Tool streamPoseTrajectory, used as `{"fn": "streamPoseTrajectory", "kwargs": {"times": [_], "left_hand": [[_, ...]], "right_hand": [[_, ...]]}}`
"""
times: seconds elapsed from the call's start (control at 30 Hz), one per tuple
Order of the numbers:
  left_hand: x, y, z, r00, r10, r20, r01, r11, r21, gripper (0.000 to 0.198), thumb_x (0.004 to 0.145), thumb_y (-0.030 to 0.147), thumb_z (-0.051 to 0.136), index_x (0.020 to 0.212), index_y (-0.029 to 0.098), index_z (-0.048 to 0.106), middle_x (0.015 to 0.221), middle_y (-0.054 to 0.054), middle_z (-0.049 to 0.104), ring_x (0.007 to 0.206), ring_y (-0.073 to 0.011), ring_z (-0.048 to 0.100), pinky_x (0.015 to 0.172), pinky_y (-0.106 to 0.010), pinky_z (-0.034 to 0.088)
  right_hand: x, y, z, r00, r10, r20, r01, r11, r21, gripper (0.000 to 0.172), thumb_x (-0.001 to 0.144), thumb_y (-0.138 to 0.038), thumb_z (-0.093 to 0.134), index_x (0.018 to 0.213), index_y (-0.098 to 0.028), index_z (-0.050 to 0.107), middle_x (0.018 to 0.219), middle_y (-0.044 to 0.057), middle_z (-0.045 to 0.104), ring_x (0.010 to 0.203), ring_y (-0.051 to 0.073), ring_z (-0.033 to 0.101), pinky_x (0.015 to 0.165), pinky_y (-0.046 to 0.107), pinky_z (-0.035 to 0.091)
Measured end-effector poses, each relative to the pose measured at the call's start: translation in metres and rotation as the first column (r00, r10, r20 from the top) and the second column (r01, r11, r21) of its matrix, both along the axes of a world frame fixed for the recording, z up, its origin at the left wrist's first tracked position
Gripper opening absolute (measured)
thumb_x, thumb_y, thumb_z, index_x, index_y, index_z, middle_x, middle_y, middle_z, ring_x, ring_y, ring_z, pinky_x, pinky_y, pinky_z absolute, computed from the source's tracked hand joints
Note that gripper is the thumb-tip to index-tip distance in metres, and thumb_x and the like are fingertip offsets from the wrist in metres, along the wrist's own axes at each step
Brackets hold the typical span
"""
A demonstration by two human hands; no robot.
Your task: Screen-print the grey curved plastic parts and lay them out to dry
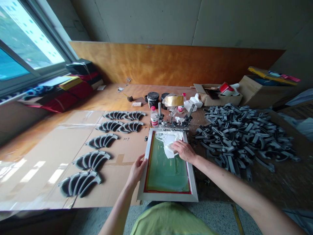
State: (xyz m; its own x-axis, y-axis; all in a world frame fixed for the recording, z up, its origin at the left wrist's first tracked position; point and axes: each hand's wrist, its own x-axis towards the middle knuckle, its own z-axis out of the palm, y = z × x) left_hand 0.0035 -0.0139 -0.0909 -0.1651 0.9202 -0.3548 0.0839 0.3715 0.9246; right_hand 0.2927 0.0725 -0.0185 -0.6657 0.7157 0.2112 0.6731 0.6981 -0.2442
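L hand (137,169) fingers clamp the frame (168,195) by its left rail, R hand (184,150) fingers bunched on the rag (168,145) at the frame's far end, frame at the counter (110,94) front; best w/ rail pinned & light, even pressure on the mesh (166,173).

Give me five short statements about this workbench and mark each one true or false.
1. The right hand holds a white cloth on the green screen. True.
2. The left hand lies flat on the screen. False: it grips the left edge of the frame.
3. A loose pile of grey parts lies right of the frame. True.
4. The rows of grey parts left of the frame sit in a box. False: they lie on cardboard.
5. The bottle behind the frame has a blue cap. False: its cap is red.
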Motion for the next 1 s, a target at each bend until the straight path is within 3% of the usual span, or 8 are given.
{"fn": "streamPoseTrajectory", "kwargs": {"times": [0.13,0.3,0.47,0.6,0.73,0.8,0.9,1.0], "left_hand": [[0.002,0.0,0.01,1.0,0.015,0.02,-0.015,1.0,-0.012,0.071,0.071,0.066,0.063,0.123,0.018,0.058,0.064,0.003,0.064,0.054,-0.0144,0.058,0.049,-0.023,0.041],[0.004,-0.002,0.033,1.0,0.014,0.014,-0.013,0.999,-0.045,0.071,0.07,0.065,0.065,0.123,0.018,0.058,0.07,0.001,0.067,0.061,-0.0166,0.062,0.055,-0.025,0.047],[0.001,0.0,0.088,0.997,-0.015,0.075,0.018,0.999,-0.044,0.077,0.069,0.063,0.068,0.133,0.022,0.055,0.081,-0.002,0.072,0.068,-0.0202,0.065,0.059,-0.028,0.05],[-0.002,0.022,0.131,1.0,0.006,0.026,-0.009,0.993,0.114,0.058,0.071,0.065,0.065,0.103,0.018,0.073,0.096,-0.006,0.073,0.085,-0.0244,0.066,0.071,-0.031,0.053],[0.003,0.06,0.151,0.988,0.01,0.152,-0.063,0.934,0.351,0.05,0.08,0.061,0.058,0.099,0.016,0.069,0.095,-0.008,0.072,0.086,-0.0225,0.066,0.074,-0.034,0.054],[0.007,0.078,0.16,0.98,0.02,0.2,-0.102,0.907,0.409,0.043,0.079,0.056,0.061,0.095,0.016,0.066,0.088,-0.007,0.071,0.08,-0.0196,0.066,0.068,-0.031,0.054],[0.011,0.094,0.173,0.969,0.047,0.241,-0.14,0.913,0.382,0.045,0.079,0.06,0.059,0.085,0.015,0.062,0.077,-0.006,0.07,0.071,-0.0168,0.065,0.06,-0.026,0.051],[0.019,0.085,0.171,0.955,0.114,0.273,-0.214,0.903,0.373,0.052,0.079,0.066,0.057,0.095,0.017,0.061,0.081,-0.004,0.071,0.069,-0.0139,0.064,0.059,-0.023,0.05]], "right_hand": [[0.012,-0.012,0.0,0.996,0.078,-0.033,-0.079,0.997,-0.026,0.031,0.089,-0.004,0.048,0.106,-0.021,0.068,0.099,0.006,0.068,0.094,0.019,0.059,0.079,0.029,0.048],[-0.001,0.043,0.032,0.992,-0.103,-0.071,0.098,0.993,-0.07,0.046,0.088,-0.019,0.063,0.132,-0.03,0.057,0.107,0.003,0.067,0.098,0.018,0.061,0.085,0.027,0.047],[-0.015,0.094,0.052,0.961,-0.255,0.103,0.262,0.963,-0.059,0.068,0.082,-0.025,0.071,0.144,-0.036,0.044,0.108,0.004,0.061,0.084,0.018,0.062,0.076,0.026,0.045],[0.026,0.096,0.063,0.89,-0.451,-0.07,0.456,0.885,0.092,0.057,0.088,-0.036,0.063,0.143,-0.03,0.046,0.111,0.008,0.061,0.087,0.022,0.061,0.076,0.03,0.044],[0.073,0.07,0.036,0.727,-0.66,-0.187,0.663,0.747,-0.058,0.029,0.094,-0.033,0.049,0.112,-0.018,0.066,0.093,0.008,0.068,0.083,0.022,0.06,0.075,0.031,0.044],[0.076,0.049,0.008,0.766,-0.631,-0.123,0.61,0.773,-0.172,0.023,0.093,-0.033,0.05,0.097,-0.018,0.067,0.085,0.006,0.068,0.08,0.02,0.06,0.074,0.03,0.044],[0.058,0.019,-0.03,0.899,-0.432,-0.067,0.405,0.881,-0.244,0.024,0.088,-0.037,0.061,0.104,-0.02,0.065,0.098,0.006,0.068,0.093,0.021,0.06,0.079,0.031,0.044],[0.033,0.002,-0.04,0.949,-0.316,-0.006,0.305,0.922,-0.24,0.026,0.084,-0.031,0.068,0.108,-0.022,0.064,0.108,0.006,0.064,0.104,0.021,0.056,0.087,0.033,0.042]]}}
